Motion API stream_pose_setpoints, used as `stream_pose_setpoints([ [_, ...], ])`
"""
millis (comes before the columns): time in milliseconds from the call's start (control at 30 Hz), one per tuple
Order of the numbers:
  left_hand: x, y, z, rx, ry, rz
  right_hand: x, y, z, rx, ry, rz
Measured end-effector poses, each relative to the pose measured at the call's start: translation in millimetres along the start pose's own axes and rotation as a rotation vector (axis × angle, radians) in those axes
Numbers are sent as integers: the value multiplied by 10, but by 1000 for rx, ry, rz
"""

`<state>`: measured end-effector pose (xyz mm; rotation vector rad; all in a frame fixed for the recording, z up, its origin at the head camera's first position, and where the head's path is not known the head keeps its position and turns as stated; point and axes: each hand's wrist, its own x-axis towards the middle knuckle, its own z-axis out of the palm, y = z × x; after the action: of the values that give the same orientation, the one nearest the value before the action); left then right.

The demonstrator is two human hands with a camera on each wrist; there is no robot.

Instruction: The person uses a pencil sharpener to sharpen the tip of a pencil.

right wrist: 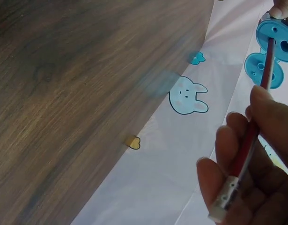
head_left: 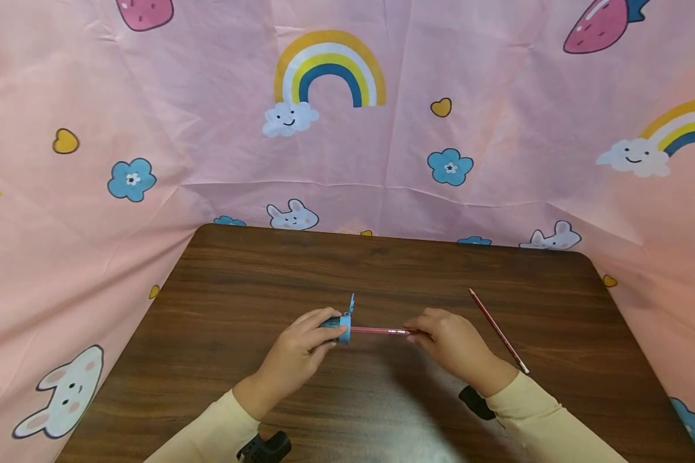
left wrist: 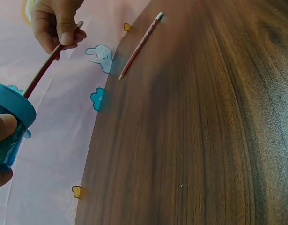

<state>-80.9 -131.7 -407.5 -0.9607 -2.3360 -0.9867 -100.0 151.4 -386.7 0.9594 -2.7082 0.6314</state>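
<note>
My left hand (head_left: pixel 297 347) grips a blue pencil sharpener (left wrist: pixel 13 105) with a see-through body and a flip lid (right wrist: pixel 264 70) that hangs open. Its top face has more than one round hole, seen in the right wrist view. A red pencil (head_left: pixel 376 330) runs level from the sharpener's top to my right hand (head_left: pixel 454 344). The thumb and fingers of that hand pinch the pencil toward its eraser end (right wrist: pixel 223 201). The pencil's far tip is hidden at the sharpener. Both hands are above the table.
A second red pencil (head_left: pixel 499 331) lies on the dark wooden table (head_left: pixel 255 276), right of my right hand, sharpened tip pointing away. A pink printed cloth (head_left: pixel 220 116) surrounds the table's back and sides. Dark wrist straps (head_left: pixel 264 447) sit at both wrists.
</note>
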Motion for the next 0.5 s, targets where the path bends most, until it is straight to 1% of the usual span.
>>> stream_pose_setpoints([
  [233, 18, 6, -1, -8, 12, -4, 4, 26, -10, 8, 40, -36],
  [500, 21, -2, 25, -14, 19, -5, -17, 69, -9, 12, 58, -37],
])
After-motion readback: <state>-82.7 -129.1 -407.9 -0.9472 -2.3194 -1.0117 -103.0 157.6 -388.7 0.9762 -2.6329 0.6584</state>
